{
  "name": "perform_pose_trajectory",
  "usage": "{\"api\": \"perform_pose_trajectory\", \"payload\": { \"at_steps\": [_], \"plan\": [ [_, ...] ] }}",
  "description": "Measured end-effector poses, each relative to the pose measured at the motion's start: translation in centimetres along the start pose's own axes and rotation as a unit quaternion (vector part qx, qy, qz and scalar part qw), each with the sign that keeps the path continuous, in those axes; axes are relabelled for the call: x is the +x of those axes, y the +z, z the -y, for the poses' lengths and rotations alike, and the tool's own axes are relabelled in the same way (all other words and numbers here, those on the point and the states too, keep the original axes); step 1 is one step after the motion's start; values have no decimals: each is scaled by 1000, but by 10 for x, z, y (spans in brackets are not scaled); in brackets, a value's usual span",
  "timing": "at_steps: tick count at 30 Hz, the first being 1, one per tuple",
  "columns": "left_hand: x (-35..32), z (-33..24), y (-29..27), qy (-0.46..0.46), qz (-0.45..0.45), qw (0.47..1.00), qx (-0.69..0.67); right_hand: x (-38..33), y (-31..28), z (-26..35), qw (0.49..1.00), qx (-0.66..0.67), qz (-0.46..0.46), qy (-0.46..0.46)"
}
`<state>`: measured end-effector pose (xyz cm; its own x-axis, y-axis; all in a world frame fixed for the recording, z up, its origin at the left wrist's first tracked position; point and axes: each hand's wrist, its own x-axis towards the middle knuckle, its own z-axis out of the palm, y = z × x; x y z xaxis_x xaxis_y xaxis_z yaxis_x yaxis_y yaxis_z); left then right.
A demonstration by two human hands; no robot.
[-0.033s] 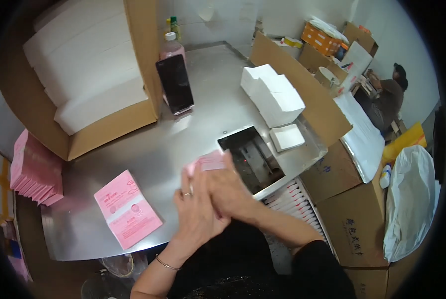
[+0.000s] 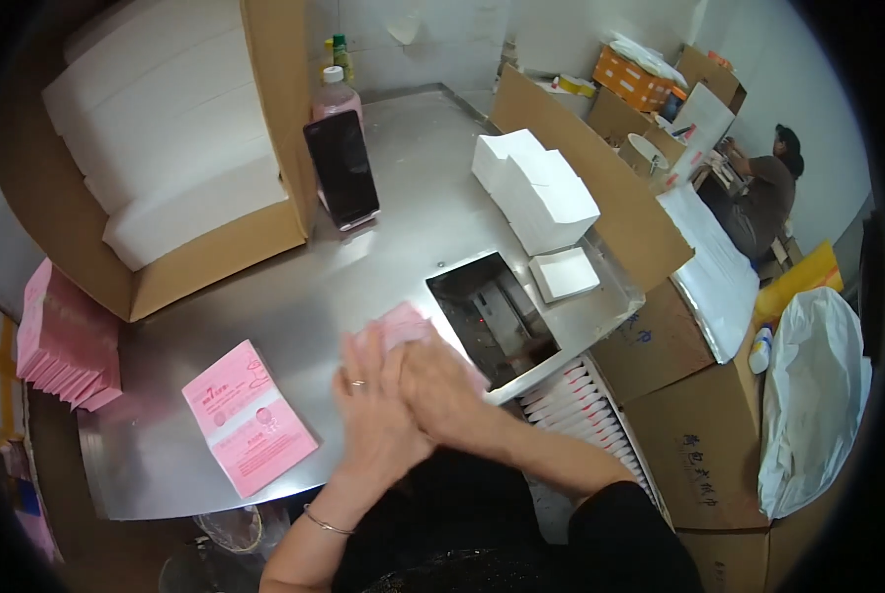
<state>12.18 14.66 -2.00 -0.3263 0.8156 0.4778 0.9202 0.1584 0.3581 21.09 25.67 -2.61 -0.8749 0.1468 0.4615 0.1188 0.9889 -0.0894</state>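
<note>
A pink packet (image 2: 403,322) lies between my hands over the metal table, left of the rectangular opening (image 2: 492,321). My left hand (image 2: 375,405) is closed around its near left side, a ring on one finger. My right hand (image 2: 447,395) overlaps the left and presses on the packet, fingers bent. Together they cover most of it; a pink edge also shows right of the right hand. Motion blurs the fingers somewhat. To the left, a flat stack of pink printed wrappers with a white band (image 2: 250,417) rests on the table.
More pink wrappers (image 2: 65,336) stand at the far left, beside a carton of white paper stacks (image 2: 185,198). A phone (image 2: 343,170) leans against a bottle. White paper stacks (image 2: 541,193) sit beyond the opening. Cartons (image 2: 694,445) line the right; a person (image 2: 766,193) sits farther back.
The pink packet has turned and sunk lower in my hands, with an edge now out to the right. My right fingers have drawn back toward the left hand.
</note>
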Motion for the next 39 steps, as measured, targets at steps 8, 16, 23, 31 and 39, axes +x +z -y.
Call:
{"api": "perform_pose_trajectory", "payload": {
  "at_steps": [8, 16, 23, 31, 39],
  "plan": [
    [-3, -2, -11, -36, 36, 989, 141, -44, -53, -113, 894, -309, -139, 292],
    [10, -2, -24, 29, 71, 989, 125, -69, -47, -153, 915, -219, -126, 314],
    [-9, -3, -4, 54, 106, 993, 5, -67, -46, -126, 951, -74, -190, 232],
    [-6, -6, -24, 53, 82, 992, -85, -32, -3, -14, 995, -55, 81, 35],
    [-36, 7, -61, 53, 164, 984, -53, -38, 24, -114, 955, 2, 41, 295]
  ]
}}
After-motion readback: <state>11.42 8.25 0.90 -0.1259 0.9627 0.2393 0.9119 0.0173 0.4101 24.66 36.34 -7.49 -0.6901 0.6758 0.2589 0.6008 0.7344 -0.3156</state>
